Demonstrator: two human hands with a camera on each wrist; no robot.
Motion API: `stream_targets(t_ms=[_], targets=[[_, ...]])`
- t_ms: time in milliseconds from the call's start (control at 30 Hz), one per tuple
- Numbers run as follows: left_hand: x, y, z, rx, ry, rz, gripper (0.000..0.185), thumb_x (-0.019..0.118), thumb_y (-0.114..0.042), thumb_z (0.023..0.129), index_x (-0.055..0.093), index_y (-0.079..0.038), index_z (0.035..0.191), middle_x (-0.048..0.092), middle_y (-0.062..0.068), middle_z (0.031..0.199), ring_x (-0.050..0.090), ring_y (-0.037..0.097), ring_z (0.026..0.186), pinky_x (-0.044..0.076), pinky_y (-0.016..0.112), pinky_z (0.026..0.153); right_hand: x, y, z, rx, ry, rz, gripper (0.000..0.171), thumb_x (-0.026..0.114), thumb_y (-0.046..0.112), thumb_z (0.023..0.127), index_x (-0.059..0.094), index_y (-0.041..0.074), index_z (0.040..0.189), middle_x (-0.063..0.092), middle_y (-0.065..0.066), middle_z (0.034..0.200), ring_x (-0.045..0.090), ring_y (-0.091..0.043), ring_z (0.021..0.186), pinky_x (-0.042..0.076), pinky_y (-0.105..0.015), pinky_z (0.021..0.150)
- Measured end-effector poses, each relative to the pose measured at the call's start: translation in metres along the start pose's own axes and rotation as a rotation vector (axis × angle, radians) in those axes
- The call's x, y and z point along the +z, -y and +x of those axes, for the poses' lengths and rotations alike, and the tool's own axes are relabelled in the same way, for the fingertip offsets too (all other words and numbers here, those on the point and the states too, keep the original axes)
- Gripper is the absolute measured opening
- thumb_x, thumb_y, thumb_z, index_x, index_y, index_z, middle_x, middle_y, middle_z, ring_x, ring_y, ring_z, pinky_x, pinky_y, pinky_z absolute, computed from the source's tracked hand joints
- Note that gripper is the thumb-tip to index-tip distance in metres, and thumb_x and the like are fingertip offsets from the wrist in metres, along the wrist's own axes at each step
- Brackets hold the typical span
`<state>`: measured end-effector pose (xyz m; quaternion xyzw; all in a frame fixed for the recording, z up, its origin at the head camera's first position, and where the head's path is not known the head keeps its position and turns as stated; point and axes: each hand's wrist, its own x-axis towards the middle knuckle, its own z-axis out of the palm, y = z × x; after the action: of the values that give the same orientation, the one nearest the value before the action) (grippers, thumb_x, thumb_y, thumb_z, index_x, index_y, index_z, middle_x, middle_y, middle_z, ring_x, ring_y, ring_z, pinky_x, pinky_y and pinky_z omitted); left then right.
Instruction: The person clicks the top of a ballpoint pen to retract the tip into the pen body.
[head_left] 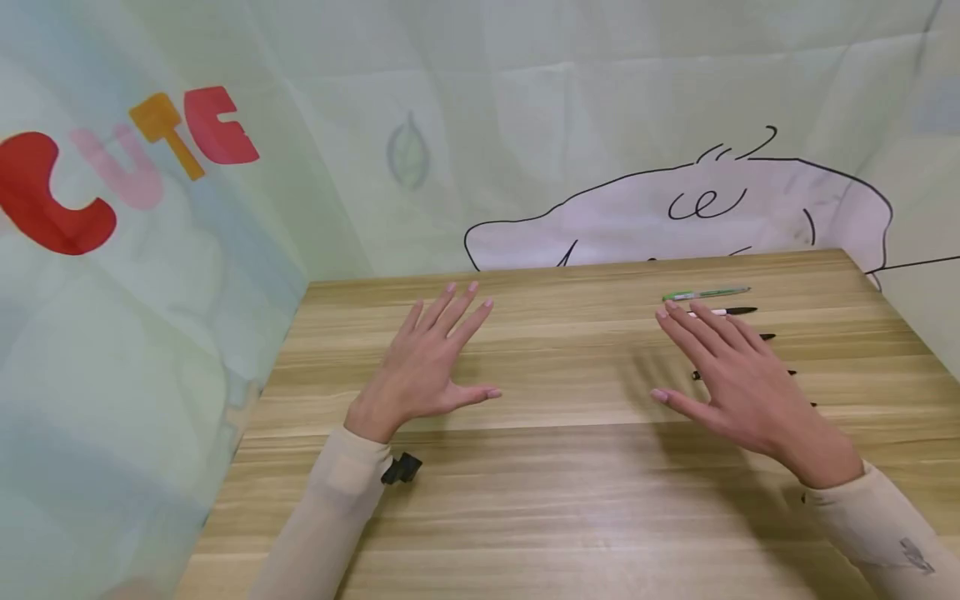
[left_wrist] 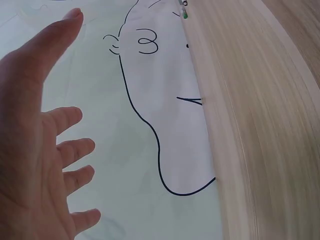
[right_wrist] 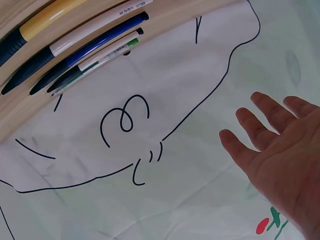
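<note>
My left hand (head_left: 426, 367) hovers over the left part of the wooden table (head_left: 555, 500), fingers straight and spread, with nothing in it. Over the right part, my right hand (head_left: 750, 396) is held out the same way and carries nothing. Several pens lie in a row beneath and beyond it, partly hidden by it in the head view. Farthest back is a clear green pen (head_left: 705, 294), then a white pen with a black end (head_left: 738, 311). The right wrist view also reveals a blue pen (right_wrist: 107, 36) and a yellow pen (right_wrist: 45, 20).
A pale printed cloth (head_left: 525, 117) with a line-drawn figure hangs behind the table's back edge. Another stretch of cloth with the coloured word CUTE (head_left: 217, 125) hangs along the left side. A small black object (head_left: 402, 468) sits by the left cuff.
</note>
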<state>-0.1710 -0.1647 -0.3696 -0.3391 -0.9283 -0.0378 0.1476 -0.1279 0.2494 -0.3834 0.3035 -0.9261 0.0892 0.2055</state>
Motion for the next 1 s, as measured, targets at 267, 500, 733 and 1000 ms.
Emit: stream_targets(t_ms=[267, 500, 733, 1000], targets=[[0.0012, 0.0018, -0.0012, 0.065, -0.069, -0.073, 0.104, 0.064, -0.074, 0.083, 0.030, -0.012, 0.161, 0.023, 0.010, 0.168, 0.028, 0.037, 0.151, 0.030, 0.057, 0.119, -0.0019, 0.0009, -0.0039, 0.064, 0.049, 0.024, 0.089, 0.069, 0.053, 0.090, 0.029, 0.019, 0.162, 0.041, -0.008, 0.160, 0.037, -0.035, 0.145, 0.027, -0.052, 0.119], [-0.0012, 0.0024, -0.0018, 0.097, -0.119, -0.273, 0.100, 0.076, -0.056, 0.085, 0.031, -0.005, 0.159, 0.029, 0.012, 0.165, 0.031, 0.032, 0.151, 0.028, 0.046, 0.123, -0.0021, 0.0012, -0.0047, 0.090, 0.058, 0.051, 0.088, 0.073, 0.049, 0.089, 0.031, 0.018, 0.161, 0.046, -0.010, 0.155, 0.043, -0.037, 0.139, 0.035, -0.055, 0.113], [-0.0036, 0.0011, -0.0048, 0.053, -0.112, -0.422, 0.097, 0.083, -0.039, 0.084, 0.030, -0.006, 0.159, 0.032, 0.010, 0.163, 0.032, 0.028, 0.150, 0.030, 0.045, 0.122, -0.0054, 0.0019, -0.0072, 0.132, 0.064, 0.149, 0.080, 0.073, 0.042, 0.092, 0.034, 0.022, 0.159, 0.050, -0.010, 0.151, 0.047, -0.036, 0.137, 0.041, -0.060, 0.104], [-0.0032, 0.0008, -0.0073, -0.002, -0.104, -0.526, 0.091, 0.082, -0.032, 0.086, 0.032, -0.008, 0.158, 0.038, 0.009, 0.160, 0.034, 0.026, 0.149, 0.032, 0.048, 0.120, -0.0073, -0.0002, -0.0081, 0.144, 0.017, 0.280, 0.077, 0.080, 0.030, 0.088, 0.042, 0.024, 0.155, 0.053, -0.004, 0.148, 0.050, -0.027, 0.133, 0.045, -0.051, 0.098]])
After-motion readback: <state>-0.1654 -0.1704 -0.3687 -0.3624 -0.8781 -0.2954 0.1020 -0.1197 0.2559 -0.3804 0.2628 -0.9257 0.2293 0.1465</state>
